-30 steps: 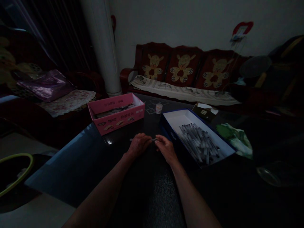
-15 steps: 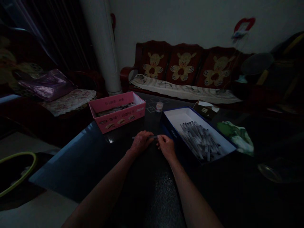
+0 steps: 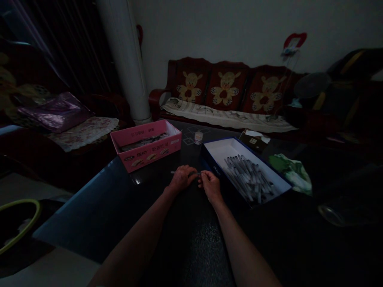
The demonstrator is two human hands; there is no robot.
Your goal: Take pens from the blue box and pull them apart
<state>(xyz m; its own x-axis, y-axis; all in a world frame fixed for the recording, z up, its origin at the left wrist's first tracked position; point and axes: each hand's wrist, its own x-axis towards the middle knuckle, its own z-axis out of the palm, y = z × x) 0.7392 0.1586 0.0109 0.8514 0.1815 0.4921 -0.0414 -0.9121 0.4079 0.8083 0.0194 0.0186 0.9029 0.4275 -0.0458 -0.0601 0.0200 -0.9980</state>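
My left hand [image 3: 182, 179] and my right hand [image 3: 210, 185] meet over the dark table [image 3: 119, 199], both closed on a thin pen [image 3: 185, 173] held level between them; its tip sticks out left of my left hand. Right of my right hand stands a blue box [image 3: 220, 149] with a white inside, holding several grey pens [image 3: 249, 178]. A pink cardboard box [image 3: 146, 147] with more pens in it sits to the upper left of my hands.
A small white jar [image 3: 198, 137] stands between the two boxes. Behind the blue box lie a small dark carton [image 3: 254, 140] and a green bag [image 3: 289, 169]. A red sofa [image 3: 227, 85] and a white pillar [image 3: 125, 59] stand beyond the table.
My hands have drawn slightly closer together on the pen. The view has shifted a little; the boxes have not moved.
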